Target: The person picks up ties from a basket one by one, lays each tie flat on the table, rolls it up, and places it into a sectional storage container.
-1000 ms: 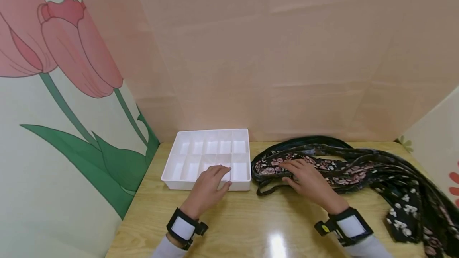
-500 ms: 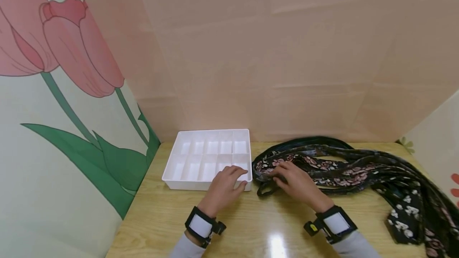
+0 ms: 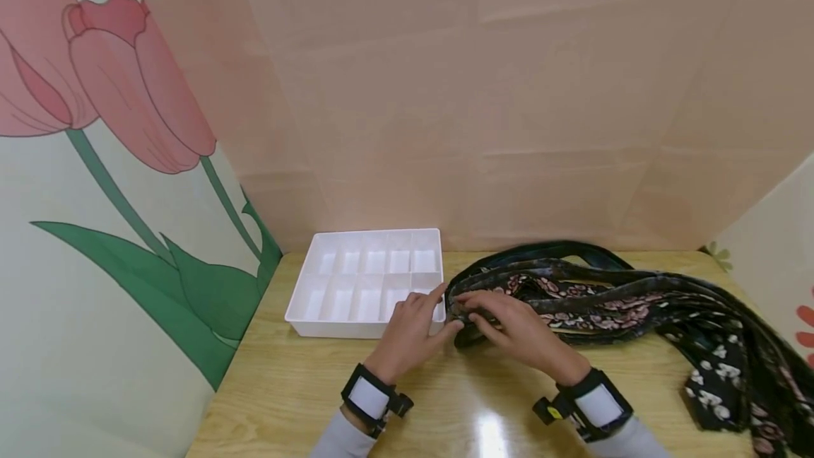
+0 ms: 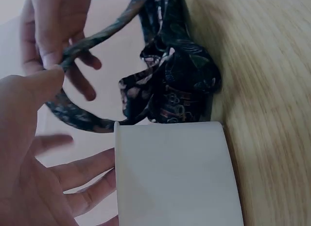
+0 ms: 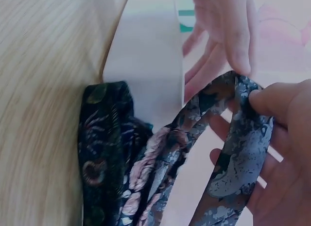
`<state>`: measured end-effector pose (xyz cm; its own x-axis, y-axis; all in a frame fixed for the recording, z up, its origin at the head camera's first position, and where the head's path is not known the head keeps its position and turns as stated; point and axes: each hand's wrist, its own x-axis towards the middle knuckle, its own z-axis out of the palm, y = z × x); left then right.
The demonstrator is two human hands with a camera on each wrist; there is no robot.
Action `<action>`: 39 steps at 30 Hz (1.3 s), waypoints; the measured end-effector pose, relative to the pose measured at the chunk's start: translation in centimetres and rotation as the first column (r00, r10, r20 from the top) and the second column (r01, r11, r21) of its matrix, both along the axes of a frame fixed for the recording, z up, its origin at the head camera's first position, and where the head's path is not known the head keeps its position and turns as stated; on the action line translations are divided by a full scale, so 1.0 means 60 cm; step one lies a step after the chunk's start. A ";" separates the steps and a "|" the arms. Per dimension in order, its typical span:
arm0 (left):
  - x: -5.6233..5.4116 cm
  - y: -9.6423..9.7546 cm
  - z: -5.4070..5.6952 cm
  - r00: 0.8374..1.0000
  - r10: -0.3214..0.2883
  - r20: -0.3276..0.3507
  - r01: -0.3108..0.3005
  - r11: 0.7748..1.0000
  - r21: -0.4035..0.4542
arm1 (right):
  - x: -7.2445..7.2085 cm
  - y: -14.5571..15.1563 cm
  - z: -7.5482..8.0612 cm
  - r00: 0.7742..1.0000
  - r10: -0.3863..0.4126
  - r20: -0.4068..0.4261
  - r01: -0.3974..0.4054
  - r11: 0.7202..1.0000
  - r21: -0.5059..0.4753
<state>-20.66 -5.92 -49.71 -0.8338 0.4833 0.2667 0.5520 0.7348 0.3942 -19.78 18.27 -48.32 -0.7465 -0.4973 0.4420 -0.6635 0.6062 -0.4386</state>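
Dark floral neckties (image 3: 604,309) lie in a long pile on the right half of the wooden table. At the pile's left end my right hand (image 3: 518,334) holds up a folded loop of one necktie (image 5: 238,158), its thumb (image 5: 267,100) pressed on the band. My left hand (image 3: 407,334) is at the front right corner of the white compartment tray (image 3: 365,329). Its thumb (image 4: 41,85) comes right to the loop, while its other fingers are spread over the tray's edge. Several more necktie loops hang beside the tray's end wall (image 4: 177,172).
The tray's compartments (image 3: 343,295) hold nothing visible. A pointed necktie end (image 3: 718,384) with white flowers lies at the right, where the fabric trails off the front. A covered wall (image 3: 509,126) rises behind the table (image 3: 305,387), and a tulip-printed wall (image 3: 146,90) stands at the left.
My left hand has moved right from the tray's middle to its right corner. My right hand has moved left along the pile and lifted a necktie's looped end.
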 end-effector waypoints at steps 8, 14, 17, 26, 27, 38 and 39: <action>0.004 0.002 0.000 0.993 -0.026 -0.119 0.027 1.000 0.007 | 0.005 -0.001 -0.004 0.998 0.035 -0.056 -0.036 0.999 -0.003; 0.007 0.001 0.005 0.979 -0.029 -0.200 0.035 0.999 0.026 | 0.000 0.019 -0.022 0.994 -0.045 -0.100 0.049 0.998 0.041; 0.009 0.001 0.006 0.979 -0.024 -0.202 0.035 0.998 0.053 | -0.006 0.050 -0.030 0.986 -0.111 -0.122 0.122 0.989 0.081; 0.016 -0.004 0.016 0.987 -0.004 -0.162 0.031 0.986 0.166 | -0.025 0.179 -0.047 0.951 -0.289 -0.108 0.304 0.936 0.180; 0.016 -0.005 0.016 0.988 -0.001 -0.152 0.029 0.983 0.180 | -0.027 0.192 -0.049 0.945 -0.314 -0.094 0.327 0.926 0.191; 0.020 -0.015 0.015 0.995 0.014 -0.097 0.011 0.969 0.248 | -0.034 0.309 -0.085 0.859 -0.503 -0.094 0.505 0.802 0.321; 0.020 -0.016 0.016 0.996 0.014 -0.092 0.010 0.967 0.255 | -0.033 0.316 -0.087 0.852 -0.514 -0.102 0.516 0.791 0.329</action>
<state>-19.43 -6.87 -48.73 -0.8004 0.3877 0.4571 0.5937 0.6175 0.5159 -21.78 37.24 -53.57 -0.9317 -0.1570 0.3276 -0.2138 0.9661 -0.1449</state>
